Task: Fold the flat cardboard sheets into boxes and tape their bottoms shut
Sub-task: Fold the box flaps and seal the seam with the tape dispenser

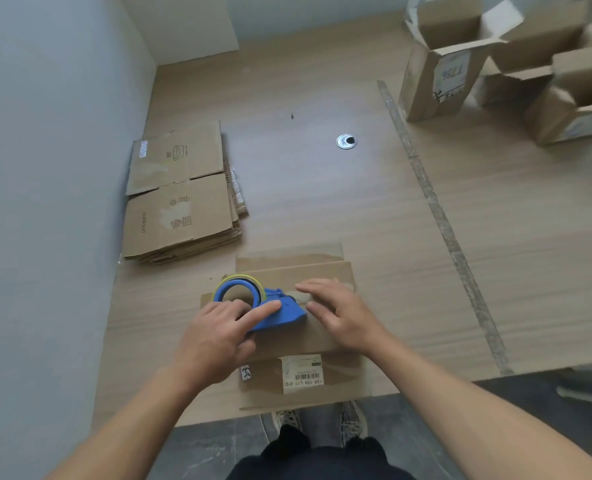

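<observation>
Taping a box at the near bench edge

The cardboard box [301,268] lies bottom-up at the bench's [322,185] near edge, its labelled side overhanging toward the person. Open bench stretches beyond it to a metal grommet [346,141]. A stack of flat cardboard sheets [180,202] lies against the wall [45,168] on the left, and open boxes [440,64] crowd the far right corner. The left hand [218,337] grips the blue tape dispenser [274,313] on the box's top. The right hand [336,310], fingers straight and spread, rests flat just beside the dispenser's nose, probably on clear tape.
</observation>
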Tool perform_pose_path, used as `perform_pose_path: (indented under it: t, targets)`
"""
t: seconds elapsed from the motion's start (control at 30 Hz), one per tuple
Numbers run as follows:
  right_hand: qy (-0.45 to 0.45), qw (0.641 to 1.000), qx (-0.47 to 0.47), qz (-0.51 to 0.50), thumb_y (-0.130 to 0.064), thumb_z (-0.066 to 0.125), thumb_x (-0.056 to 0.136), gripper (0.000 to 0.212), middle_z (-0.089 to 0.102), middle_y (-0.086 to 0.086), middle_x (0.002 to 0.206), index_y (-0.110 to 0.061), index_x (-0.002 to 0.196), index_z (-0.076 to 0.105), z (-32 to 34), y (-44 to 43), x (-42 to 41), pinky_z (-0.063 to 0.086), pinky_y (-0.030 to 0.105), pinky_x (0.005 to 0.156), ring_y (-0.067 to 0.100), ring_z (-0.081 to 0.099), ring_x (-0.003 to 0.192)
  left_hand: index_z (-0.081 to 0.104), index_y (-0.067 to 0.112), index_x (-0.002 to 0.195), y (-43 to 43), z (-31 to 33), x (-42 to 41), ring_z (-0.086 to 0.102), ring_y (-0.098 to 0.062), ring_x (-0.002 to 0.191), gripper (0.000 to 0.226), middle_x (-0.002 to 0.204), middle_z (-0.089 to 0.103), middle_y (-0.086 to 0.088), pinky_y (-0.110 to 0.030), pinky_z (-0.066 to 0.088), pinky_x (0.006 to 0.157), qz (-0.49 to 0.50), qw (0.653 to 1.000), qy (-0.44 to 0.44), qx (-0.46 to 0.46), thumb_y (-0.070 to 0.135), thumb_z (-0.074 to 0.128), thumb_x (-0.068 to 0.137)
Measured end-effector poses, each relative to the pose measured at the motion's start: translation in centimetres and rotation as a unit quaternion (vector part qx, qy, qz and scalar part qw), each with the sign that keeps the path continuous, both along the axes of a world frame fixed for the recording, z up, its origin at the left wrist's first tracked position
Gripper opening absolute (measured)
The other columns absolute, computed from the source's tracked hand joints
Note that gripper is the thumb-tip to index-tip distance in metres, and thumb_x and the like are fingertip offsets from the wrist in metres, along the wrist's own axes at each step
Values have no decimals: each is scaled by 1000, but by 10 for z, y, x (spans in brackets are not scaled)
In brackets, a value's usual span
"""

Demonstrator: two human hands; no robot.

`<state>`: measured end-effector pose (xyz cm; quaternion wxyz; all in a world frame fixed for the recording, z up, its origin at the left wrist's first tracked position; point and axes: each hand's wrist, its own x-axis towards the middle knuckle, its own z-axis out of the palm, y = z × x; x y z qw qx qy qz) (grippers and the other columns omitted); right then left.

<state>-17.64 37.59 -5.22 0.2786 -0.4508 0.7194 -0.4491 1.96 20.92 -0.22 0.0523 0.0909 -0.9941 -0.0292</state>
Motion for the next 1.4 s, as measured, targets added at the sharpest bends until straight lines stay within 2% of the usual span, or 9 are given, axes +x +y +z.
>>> perform_pose_path:
  t: [0.1, 0.37, 0.57, 0.67, 0.87, 0.93, 1.03, 1.2, 1.4]
  targets:
    - [25, 1000, 13, 0, -29, 55, 95, 32, 60, -7, 129, -23, 125, 66, -2, -2, 3, 18, 41, 121, 7, 49, 125, 44, 36, 140, 1, 3, -6, 56, -18, 65, 59, 80, 58, 8, -27, 45, 63, 1, 1000, -15, -1, 39, 47, 81]
    - [19, 997, -25, -74, -26, 62, 87, 18, 68, -2, 108, -14, 90, 75, -4, -10, 7, 41, 43, 101, 9, 57, 103, 44, 38, 138, 3, 5, -13, 56, -18, 61, 51, 77, 59, 8, -27, 43, 56, 6, 999, -29, 13, 51, 46, 88]
    - [35, 994, -17, -103, -8, 65, 91, 8, 59, 1, 111, -3, 86, 69, -1, -4, 4, 34, 2, 84, 15, 59, 96, 45, 40, 139, 3, 5, -13, 53, -18, 59, 46, 75, 55, 10, -25, 41, 56, 6, 999, -27, 23, 56, 37, 96]
    - [58, 994, -24, -90, -6, 65, 89, 8, 49, -2, 109, -2, 82, 64, 6, 6, 5, 30, -3, 84, 7, 53, 94, 44, 40, 139, 4, 4, -13, 53, -18, 58, 49, 76, 56, 9, -25, 41, 57, -15, 999, -34, 33, 60, 19, 102]
    - [-7, 979, 44, -199, -15, 64, 93, 15, 58, 2, 96, -14, 79, 61, 26, 83, -51, 46, 17, 81, 8, 60, 92, 45, 39, 138, 2, 3, -14, 53, -19, 57, 49, 74, 53, 9, -26, 41, 57, -21, 998, -42, 51, 60, 19, 102]
    - [-76, 976, 110, -174, -22, 66, 92, 15, 64, 2, 84, -15, 80, 62, 25, 92, -57, 48, 30, 73, 17, 63, 83, 44, 40, 139, 1, 3, -17, 53, -19, 57, 51, 74, 52, 9, -25, 36, 58, -26, 997, -56, 52, 61, 18, 101]
    - [-154, 962, 86, -210, -33, 70, 87, 22, 68, 7, 80, -15, 80, 61, 26, 76, -50, 53, 46, 78, 29, 64, 83, 43, 40, 139, 1, 6, -19, 52, -19, 56, 52, 73, 53, 10, -24, 34, 58, -23, 995, -80, 62, 62, 17, 100]
    - [-207, 942, 40, -259, -24, 69, 90, 18, 69, 3, 74, -15, 79, 59, 30, 69, -45, 52, 39, 69, 32, 65, 81, 41, 41, 140, 2, 14, -21, 51, -20, 54, 50, 73, 54, 9, -27, 34, 54, -21, 992, -106, 63, 62, 27, 98]
    - [-268, 919, 69, -282, -24, 74, 87, 24, 58, 0, 77, -15, 72, 57, 19, 72, -54, 53, 36, 75, 14, 55, 78, 32, 45, 144, 1, 28, -30, 62, -24, 67, 58, 86, 64, 7, -33, 48, 58, -41, 993, -105, 40, 55, 39, 87]
